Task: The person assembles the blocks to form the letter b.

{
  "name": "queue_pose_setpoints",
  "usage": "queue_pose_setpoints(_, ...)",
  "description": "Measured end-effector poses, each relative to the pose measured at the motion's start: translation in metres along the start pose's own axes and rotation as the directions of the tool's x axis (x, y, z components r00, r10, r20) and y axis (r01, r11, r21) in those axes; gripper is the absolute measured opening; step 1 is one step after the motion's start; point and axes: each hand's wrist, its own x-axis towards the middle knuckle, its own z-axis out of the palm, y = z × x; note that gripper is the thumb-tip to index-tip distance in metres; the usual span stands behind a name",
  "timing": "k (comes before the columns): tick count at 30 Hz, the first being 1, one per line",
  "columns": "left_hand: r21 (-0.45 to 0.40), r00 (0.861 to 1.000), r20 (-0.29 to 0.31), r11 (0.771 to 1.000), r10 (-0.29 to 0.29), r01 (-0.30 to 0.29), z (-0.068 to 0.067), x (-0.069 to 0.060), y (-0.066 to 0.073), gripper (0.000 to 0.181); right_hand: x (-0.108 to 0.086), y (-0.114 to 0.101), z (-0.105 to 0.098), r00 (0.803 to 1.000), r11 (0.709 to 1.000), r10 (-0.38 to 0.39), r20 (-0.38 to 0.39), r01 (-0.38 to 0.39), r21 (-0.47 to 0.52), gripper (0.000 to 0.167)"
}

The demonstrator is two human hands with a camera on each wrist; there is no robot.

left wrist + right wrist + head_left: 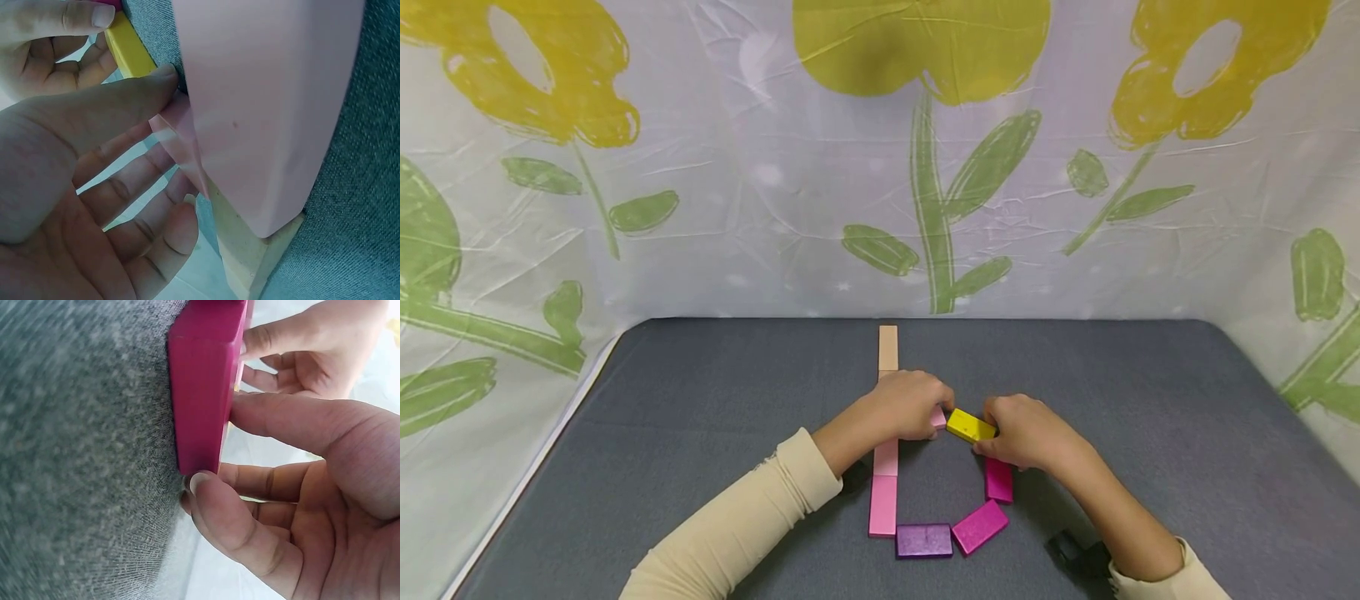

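Note:
Wooden blocks lie on the table in a straight column joined to a rounded loop, like a letter D. My left hand [908, 406] pinches a small light pink block [937, 418] at the top of the loop, thumb on its near side. Just right of it, my right hand [1028, 429] holds the yellow block [971, 426] by its right end between thumb and fingers. Below that hand stands a magenta block [998, 481], its upper end partly hidden in the head view. Part of the column is hidden behind my left hand.
The column has a tan block [888, 347] at its far end and a pink block [883, 506] at its near end. A purple block [923, 541] and another magenta block [981, 527] form the bottom. A flowered cloth [760, 208] hangs behind the grey table [722, 375].

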Motion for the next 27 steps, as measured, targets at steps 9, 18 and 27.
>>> queue_pose_setpoints(9, 0.004, 1.0, 0.002, 1.0, 0.011, -0.011, 0.0007, 0.0004, -0.001, 0.032, -0.0017, 0.0003, 0.0002, 1.0, 1.0, -0.016, 0.006, 0.016, -0.003, 0.029)
queue_pose_setpoints(18, 0.007, 1.0, -0.006, 1.0, 0.022, -0.022, 0.0007, -0.0006, -0.0021, 0.031, -0.0006, -0.0011, 0.0005, 0.999, 0.999, -0.03, -0.011, 0.03, -0.013, 0.028)
queue_pose_setpoints(27, 0.01, 0.999, -0.016, 0.999, 0.044, -0.044, 0.0, -0.0006, -0.0018, 0.027, 0.0, -0.0002, 0.0006, 0.998, 0.997, -0.062, -0.03, 0.06, -0.047, 0.026)
